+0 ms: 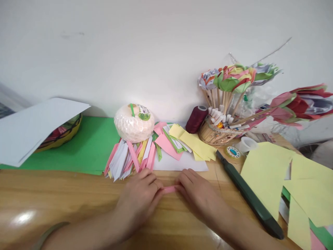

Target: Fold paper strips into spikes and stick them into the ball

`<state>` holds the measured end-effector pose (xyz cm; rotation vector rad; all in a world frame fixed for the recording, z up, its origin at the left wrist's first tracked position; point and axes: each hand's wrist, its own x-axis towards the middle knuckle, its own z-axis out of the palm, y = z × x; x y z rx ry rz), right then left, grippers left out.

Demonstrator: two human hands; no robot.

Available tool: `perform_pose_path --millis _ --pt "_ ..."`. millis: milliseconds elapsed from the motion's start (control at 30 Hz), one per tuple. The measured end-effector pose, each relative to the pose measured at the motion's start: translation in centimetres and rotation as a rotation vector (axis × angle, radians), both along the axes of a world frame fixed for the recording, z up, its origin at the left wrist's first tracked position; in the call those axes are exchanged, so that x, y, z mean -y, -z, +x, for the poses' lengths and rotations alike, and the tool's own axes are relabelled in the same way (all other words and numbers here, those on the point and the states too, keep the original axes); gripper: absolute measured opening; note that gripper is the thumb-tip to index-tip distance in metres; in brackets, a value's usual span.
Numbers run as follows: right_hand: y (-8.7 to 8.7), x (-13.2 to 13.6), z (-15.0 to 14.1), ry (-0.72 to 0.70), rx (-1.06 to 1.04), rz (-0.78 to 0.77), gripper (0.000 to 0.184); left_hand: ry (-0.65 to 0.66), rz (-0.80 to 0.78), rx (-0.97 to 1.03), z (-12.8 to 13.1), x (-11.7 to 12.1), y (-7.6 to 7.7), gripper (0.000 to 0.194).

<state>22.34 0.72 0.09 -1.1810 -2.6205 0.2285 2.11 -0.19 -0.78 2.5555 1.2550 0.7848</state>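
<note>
A small pink paper strip [170, 189] lies on the wooden table [52, 194], pinched at both ends. My left hand [140, 199] presses its left end with curled fingers. On the other end, my right hand [196, 192] grips with its fingers bent down. Just beyond the hands lies a fan of cut paper strips [130, 158], pink, white and yellow, and a white sheet [179, 163].
A netted white coconut [134, 122] sits on green paper [85, 147]. A dark green utility knife [249, 198] lies at right beside yellow sheets [267, 170]. A basket of paper flowers [221, 130], a maroon thread spool [196, 119], a tape roll [233, 152] and a white sheet over a bowl [33, 126] line the wall.
</note>
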Motion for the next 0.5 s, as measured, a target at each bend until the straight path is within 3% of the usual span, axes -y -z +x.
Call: perform_pose_path --millis 233,500 --pt "1.0 0.0 -0.1 0.058 0.016 0.023 0.012 -0.084 -0.133 -0.183 0.1 0.0 -0.6 0.010" --pt "0.2 0.2 0.8 0.113 -0.088 -0.166 0.013 0.005 -0.152 -0.172 0.0 -0.1 -0.5 0.007"
